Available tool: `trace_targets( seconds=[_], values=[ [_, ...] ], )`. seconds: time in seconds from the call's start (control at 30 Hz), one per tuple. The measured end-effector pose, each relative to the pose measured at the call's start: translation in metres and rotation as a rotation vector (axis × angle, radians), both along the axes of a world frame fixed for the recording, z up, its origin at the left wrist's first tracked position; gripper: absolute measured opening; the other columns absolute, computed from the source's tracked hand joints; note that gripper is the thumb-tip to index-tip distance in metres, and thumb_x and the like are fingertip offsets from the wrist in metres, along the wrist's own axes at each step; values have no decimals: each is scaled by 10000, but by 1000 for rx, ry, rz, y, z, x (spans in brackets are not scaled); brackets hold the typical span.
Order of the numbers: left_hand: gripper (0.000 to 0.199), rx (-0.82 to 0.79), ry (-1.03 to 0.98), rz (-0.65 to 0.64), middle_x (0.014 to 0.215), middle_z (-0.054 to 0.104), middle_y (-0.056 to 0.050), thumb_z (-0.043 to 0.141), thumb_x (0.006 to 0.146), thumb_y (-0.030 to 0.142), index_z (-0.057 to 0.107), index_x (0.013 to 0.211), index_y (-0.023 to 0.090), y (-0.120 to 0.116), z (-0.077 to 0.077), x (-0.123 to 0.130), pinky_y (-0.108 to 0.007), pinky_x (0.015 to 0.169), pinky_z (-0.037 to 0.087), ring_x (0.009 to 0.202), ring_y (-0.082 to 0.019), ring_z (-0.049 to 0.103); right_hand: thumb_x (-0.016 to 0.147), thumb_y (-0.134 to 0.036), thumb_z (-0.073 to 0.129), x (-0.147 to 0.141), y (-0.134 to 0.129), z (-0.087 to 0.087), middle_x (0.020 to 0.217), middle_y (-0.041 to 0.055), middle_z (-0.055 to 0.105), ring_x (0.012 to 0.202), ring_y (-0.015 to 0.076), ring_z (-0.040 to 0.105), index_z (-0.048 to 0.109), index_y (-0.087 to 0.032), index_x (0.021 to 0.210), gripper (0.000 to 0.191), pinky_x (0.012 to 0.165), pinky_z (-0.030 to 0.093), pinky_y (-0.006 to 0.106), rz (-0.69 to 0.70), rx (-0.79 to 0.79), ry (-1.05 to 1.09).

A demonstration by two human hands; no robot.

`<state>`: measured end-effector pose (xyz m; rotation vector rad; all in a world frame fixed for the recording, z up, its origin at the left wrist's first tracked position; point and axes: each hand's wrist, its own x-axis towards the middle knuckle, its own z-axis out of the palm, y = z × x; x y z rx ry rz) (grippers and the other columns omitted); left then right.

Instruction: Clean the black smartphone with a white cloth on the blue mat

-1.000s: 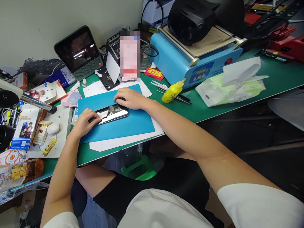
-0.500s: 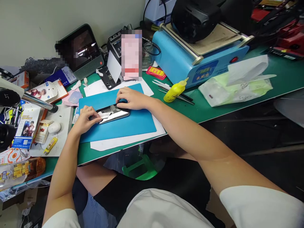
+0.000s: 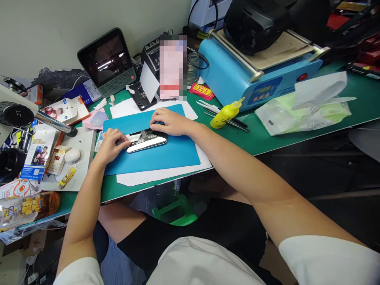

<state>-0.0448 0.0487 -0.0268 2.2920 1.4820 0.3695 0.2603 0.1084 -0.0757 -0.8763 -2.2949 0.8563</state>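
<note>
Left hand (image 3: 111,145) nearly closed on small white scrap (image 3: 133,137)

1. Head view: camera sits at the wearer's head, above the lap (image 3: 219,221).
2. Facing: forward and down over the green bench (image 3: 261,138), to the wall (image 3: 145,19); the bench edge runs aslant.
3. Range: the phone (image 3: 145,145) lies within arm's reach, left of centre.
4. Overlap: not applicable, single view.

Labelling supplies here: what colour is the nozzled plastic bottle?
The nozzled plastic bottle is bright yellow; head view.
</note>
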Motion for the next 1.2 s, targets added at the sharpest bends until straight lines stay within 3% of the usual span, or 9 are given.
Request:
trace_targets(
  seconds=[0.27,0.57,0.7,0.8,0.97,1.2],
  values=[
    [263,-96,-64,-111,769,639,-24,718,943,455,727,812,228,-6,1,-2,-417,919,399,873,-240,540,1000,-508,556,0,-1,3,1139,139,676,1149,347,578,786,-198,1057,390,1034,463,558,-6,-3,-6],
    [387,-176,-127,-104,786,674,-45,726,901,590,728,756,231,-7,2,-4,-406,842,442,811,-236,583,997,-505,559,2,-2,2,1141,130,675,1131,333,582,783,-208,1060,377,1034,466,548,-3,5,9],
    [340,-218,-126,-116,765,675,-40,746,891,537,725,747,230,-9,8,-6,-362,735,441,749,-212,591,992,-501,564,2,0,2,1142,130,674,1130,338,583,785,-211,1053,370,1038,462,555,4,0,10],
    [308,-161,-188,-64,721,642,-25,750,891,500,735,739,233,-10,10,-10,-343,686,429,706,-195,572,991,-497,562,1,0,3,1143,138,670,1139,344,582,786,-202,1059,377,1042,460,558,5,-11,2],
    [300,18,-256,72,709,624,-19,741,907,467,711,729,228,-8,5,-14,-351,733,444,733,-197,577,992,-495,562,1,1,4,1151,142,668,1160,352,573,791,-198,1061,381,1047,459,564,11,-7,-8],
    [366,-162,-124,-38,725,634,-29,718,889,570,736,760,229,-9,3,-7,-352,720,451,722,-199,552,990,-497,562,1,0,5,1145,134,679,1154,349,579,789,-212,1062,371,1048,459,558,4,-15,0]
  ],
)
